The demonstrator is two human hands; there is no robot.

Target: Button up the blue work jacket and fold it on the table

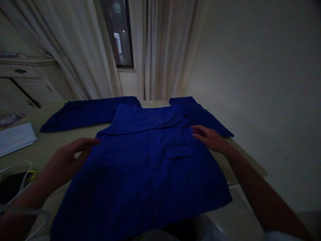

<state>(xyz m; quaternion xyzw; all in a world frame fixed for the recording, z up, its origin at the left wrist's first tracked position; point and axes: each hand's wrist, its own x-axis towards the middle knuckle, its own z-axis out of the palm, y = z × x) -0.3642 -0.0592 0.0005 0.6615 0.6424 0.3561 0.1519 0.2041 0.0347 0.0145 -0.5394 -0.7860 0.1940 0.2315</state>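
A dark blue long-sleeved jacket (130, 147) lies spread on the table, its upper part folded down over the body. One sleeve (87, 113) stretches out to the left, and the other sleeve (203, 113) slants to the right. Two flap pockets show on the front, the right pocket flap (179, 152) more clearly. My left hand (71, 157) is at the jacket's left edge, fingers extended and thumb apart, with nothing visible in it. Beside the right end of the fold is my right hand (210, 138), fingers slightly parted and seemingly empty. The jacket's lower hem hangs towards me.
Printed papers (17, 137) lie on the table (54, 140) at the left. Nearer me are a white cable (25, 179) and a dark object (11, 185) with a yellow edge. Behind stand curtains (165, 50), a window and a cabinet (27, 80); a wall (271, 100) is at the right.
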